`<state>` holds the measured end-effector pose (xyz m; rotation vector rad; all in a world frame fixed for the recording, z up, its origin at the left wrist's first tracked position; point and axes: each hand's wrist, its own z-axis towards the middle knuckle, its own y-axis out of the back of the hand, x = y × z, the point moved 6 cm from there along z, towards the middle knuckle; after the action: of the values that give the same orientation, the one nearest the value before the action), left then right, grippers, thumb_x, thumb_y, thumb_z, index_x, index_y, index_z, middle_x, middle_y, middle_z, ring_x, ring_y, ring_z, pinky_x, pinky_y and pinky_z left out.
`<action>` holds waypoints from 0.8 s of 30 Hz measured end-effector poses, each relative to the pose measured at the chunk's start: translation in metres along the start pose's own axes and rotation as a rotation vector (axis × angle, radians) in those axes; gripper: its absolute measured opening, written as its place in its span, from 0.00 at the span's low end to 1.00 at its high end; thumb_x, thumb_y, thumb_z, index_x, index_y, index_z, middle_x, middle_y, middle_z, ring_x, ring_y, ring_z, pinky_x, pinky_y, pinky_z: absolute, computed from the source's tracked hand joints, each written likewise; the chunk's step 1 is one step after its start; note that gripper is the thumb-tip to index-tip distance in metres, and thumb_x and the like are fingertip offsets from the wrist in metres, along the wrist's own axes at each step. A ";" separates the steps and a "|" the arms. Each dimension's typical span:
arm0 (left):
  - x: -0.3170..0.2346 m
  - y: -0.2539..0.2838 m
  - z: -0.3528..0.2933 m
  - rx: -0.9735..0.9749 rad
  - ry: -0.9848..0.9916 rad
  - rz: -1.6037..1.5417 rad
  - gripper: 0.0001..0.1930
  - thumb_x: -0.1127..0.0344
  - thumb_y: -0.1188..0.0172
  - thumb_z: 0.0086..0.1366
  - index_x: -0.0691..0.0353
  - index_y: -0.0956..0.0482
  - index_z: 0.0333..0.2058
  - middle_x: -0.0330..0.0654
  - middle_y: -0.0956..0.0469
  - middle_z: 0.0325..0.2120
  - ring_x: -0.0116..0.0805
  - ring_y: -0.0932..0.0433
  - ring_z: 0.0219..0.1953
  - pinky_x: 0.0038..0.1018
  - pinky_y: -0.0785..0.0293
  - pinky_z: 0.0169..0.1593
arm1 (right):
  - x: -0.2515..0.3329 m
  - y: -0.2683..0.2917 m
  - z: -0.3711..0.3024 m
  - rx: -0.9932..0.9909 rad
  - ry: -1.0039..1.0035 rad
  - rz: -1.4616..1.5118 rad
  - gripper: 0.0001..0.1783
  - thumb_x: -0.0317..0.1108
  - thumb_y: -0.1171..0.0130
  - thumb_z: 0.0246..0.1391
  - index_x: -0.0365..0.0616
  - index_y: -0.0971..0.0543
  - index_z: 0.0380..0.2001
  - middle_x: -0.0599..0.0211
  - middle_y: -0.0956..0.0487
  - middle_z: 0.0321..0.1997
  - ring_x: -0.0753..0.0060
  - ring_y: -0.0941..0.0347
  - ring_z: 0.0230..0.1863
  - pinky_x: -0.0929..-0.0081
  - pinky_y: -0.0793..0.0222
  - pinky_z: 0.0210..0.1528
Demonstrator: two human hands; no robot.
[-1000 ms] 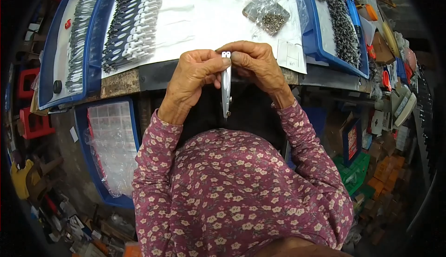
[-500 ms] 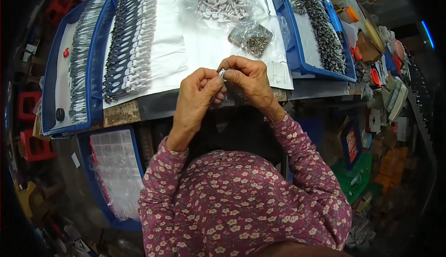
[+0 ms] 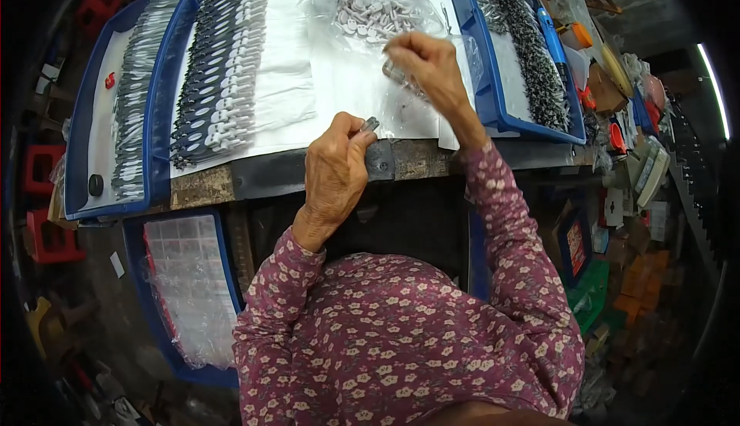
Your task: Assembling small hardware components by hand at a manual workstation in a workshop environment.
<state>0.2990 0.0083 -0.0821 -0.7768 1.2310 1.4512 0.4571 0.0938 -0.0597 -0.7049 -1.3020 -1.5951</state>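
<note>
"Which way's the piece?"
"Slim grey piece [image 3: 371,124], pinched in my left hand [image 3: 333,168] by the bench [image 3: 424,158] edge. Visible end and long axis slant away, rightward."
"Right hand [image 3: 433,72]?"
"Blurred; can't tell its grip."
"Containers?"
"Clear plastic bag [image 3: 322,2]: pale pieces [image 3: 374,19]. Left blue tray [image 3: 160,114]: slim greyish parts [image 3: 139,95], rowed. Right blue tray [image 3: 493,114]: dark parts [image 3: 537,64], massed."

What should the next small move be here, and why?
Probably the right hand should reach to the small white pieces and pick one up. Its blurred fingers appear near that pile, while the left hand pinches a small grey piece. I can't tell whether the right fingers already hold something.
</note>
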 end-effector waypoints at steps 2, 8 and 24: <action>-0.002 0.001 -0.002 0.005 -0.033 0.052 0.03 0.74 0.48 0.56 0.68 0.32 0.28 0.50 0.29 0.18 0.43 0.28 0.19 0.31 0.35 0.23 | -0.015 0.005 0.027 -0.026 0.038 -0.171 0.09 0.32 0.48 0.47 0.36 0.24 0.28 0.69 0.27 0.19 0.79 0.34 0.20 0.82 0.39 0.21; -0.006 0.011 -0.009 0.012 -0.137 0.265 0.06 0.73 0.46 0.55 0.68 0.32 0.29 0.52 0.28 0.22 0.51 0.28 0.23 0.35 0.33 0.25 | -0.031 -0.022 0.053 -0.016 0.226 -0.917 0.07 0.25 0.50 0.40 0.36 0.27 0.27 0.49 0.27 0.32 0.50 0.28 0.32 0.60 0.31 0.35; -0.005 0.026 -0.010 -0.012 -0.134 0.252 0.05 0.74 0.47 0.54 0.68 0.32 0.29 0.52 0.29 0.22 0.50 0.27 0.23 0.36 0.33 0.25 | -0.035 -0.013 0.050 -0.161 0.220 -0.717 0.08 0.29 0.48 0.41 0.35 0.28 0.26 0.51 0.29 0.26 0.57 0.30 0.25 0.64 0.33 0.28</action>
<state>0.2743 -0.0016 -0.0729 -0.5359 1.2510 1.6871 0.4535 0.1518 -0.0817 -0.1295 -1.3452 -2.2930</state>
